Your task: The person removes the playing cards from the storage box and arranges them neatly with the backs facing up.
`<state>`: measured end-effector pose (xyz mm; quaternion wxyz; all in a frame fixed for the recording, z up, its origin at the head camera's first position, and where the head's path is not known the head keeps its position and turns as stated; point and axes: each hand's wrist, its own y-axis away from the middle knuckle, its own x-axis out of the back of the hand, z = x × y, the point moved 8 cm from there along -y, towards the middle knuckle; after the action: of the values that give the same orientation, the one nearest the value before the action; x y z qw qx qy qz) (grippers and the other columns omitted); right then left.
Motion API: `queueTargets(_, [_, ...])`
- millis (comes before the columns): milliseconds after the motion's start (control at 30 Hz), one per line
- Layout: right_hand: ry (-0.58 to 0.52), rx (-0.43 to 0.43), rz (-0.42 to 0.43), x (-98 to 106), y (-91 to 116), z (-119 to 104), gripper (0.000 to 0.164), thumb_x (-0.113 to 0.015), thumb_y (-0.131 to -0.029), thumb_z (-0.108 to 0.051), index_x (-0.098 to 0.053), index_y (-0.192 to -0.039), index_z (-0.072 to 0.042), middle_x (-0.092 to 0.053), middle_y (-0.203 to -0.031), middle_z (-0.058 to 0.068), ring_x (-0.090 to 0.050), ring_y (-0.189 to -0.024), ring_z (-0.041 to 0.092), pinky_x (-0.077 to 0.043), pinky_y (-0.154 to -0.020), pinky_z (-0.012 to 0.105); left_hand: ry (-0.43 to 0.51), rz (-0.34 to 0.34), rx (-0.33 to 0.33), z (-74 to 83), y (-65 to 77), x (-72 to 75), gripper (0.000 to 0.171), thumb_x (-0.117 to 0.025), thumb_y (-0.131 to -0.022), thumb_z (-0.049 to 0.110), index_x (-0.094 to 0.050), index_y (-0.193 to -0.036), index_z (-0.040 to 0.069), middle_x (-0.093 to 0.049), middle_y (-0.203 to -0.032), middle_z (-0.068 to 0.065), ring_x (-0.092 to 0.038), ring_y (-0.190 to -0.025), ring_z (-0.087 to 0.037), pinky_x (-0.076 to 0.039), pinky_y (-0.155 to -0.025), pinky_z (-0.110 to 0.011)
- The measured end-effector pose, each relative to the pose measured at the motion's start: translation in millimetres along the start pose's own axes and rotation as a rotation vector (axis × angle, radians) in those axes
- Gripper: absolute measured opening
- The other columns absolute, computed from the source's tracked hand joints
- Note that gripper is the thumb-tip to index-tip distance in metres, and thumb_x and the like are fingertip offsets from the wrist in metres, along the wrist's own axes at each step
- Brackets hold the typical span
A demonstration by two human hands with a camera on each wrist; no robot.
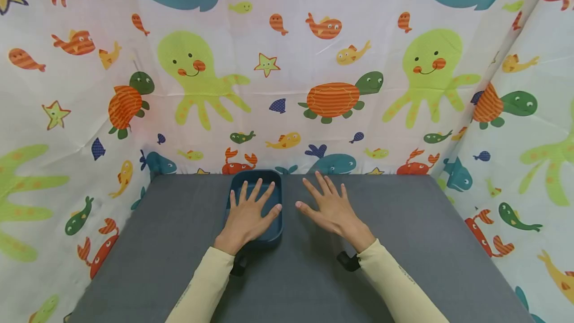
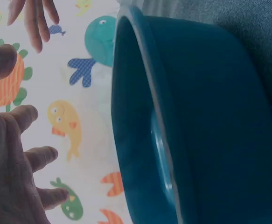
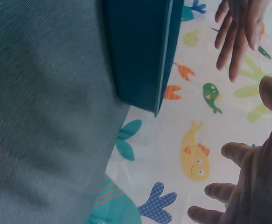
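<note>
A dark blue rectangular tub (image 1: pixel 277 223) with rounded corners stands on the grey table. My left hand (image 1: pixel 248 217) hovers over it, palm down, fingers spread and straight, holding nothing. In the left wrist view the tub's wall (image 2: pixel 219 116) and open top show close beside that hand (image 2: pixel 10 154), with a gap between them. To the right of the tub, my right hand (image 1: pixel 333 208) is held above the table, fingers spread and nothing in its grasp. The right wrist view shows the tub (image 3: pixel 138 51) past this hand (image 3: pixel 261 172).
The grey table (image 1: pixel 403 243) reaches back to a white curtain (image 1: pixel 296 54) printed with sea animals, which also hangs along both sides. A dark wrist mount (image 1: pixel 348 261) sits under the right wrist, and another (image 1: pixel 238 265) under the left.
</note>
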<state>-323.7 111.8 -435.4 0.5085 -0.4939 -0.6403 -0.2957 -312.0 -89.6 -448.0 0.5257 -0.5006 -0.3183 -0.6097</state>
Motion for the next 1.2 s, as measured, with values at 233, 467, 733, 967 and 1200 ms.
queueTargets(233, [-0.051, 0.005, 0.010, 1, -4, -13, 0.078, -0.035, -0.092, -0.074, -0.022, -0.157, -0.032, -0.010, -0.166, 0.007, -0.012, -0.153, 0.034, -0.009, -0.115, 0.068, 0.041, 0.032, 0.041, -22.8, 5.7, 9.0, 0.072, -0.031, -0.095, 0.071, -0.017, -0.156, 0.036, -0.012, -0.166, -0.006, -0.003, -0.152, -0.043, -0.004, -0.114, -0.071])
queueTargets(467, [-0.086, -0.014, 0.010, -6, -6, -21, 0.078, -0.037, -0.092, -0.074, -0.022, -0.157, -0.033, -0.013, -0.166, 0.006, -0.022, -0.150, 0.036, -0.021, -0.115, 0.064, 0.128, 0.071, 0.094, -46.3, 14.6, 16.4, 0.071, -0.035, -0.097, 0.066, -0.017, -0.157, 0.033, -0.014, -0.165, -0.011, -0.009, -0.150, -0.046, -0.013, -0.114, -0.070])
queueTargets(733, [-0.181, 0.020, 0.028, -4, -14, -42, 0.076, -0.042, -0.092, -0.070, -0.021, -0.156, -0.035, -0.018, -0.165, 0.005, -0.029, -0.147, 0.035, -0.034, -0.108, 0.063, 0.248, 0.093, 0.163, -76.6, 21.2, 25.1, 0.069, -0.042, -0.100, 0.054, -0.015, -0.159, 0.027, -0.021, -0.161, -0.019, -0.029, -0.143, -0.048, -0.031, -0.100, -0.075])
queueTargets(967, [-0.292, 0.081, 0.071, -5, -21, -58, 0.074, -0.054, -0.093, -0.059, -0.028, -0.155, -0.029, -0.026, -0.162, 0.006, -0.038, -0.142, 0.034, -0.039, -0.106, 0.060, 0.329, 0.080, 0.215, -94.8, 23.3, 15.2, 0.067, -0.050, -0.100, 0.036, -0.020, -0.158, 0.021, -0.033, -0.156, -0.021, -0.041, -0.137, -0.044, -0.034, -0.105, -0.067])
queueTargets(1200, [-0.390, 0.114, 0.091, -14, -26, -73, 0.071, -0.063, -0.092, -0.046, -0.035, -0.152, -0.022, -0.036, -0.156, 0.009, -0.043, -0.139, 0.033, -0.041, -0.107, 0.056, 0.464, 0.115, 0.267, -108.6, 31.4, 3.8, 0.063, -0.050, -0.099, 0.024, -0.026, -0.156, 0.016, -0.046, -0.144, -0.020, -0.055, -0.121, -0.038, -0.047, -0.094, -0.057])
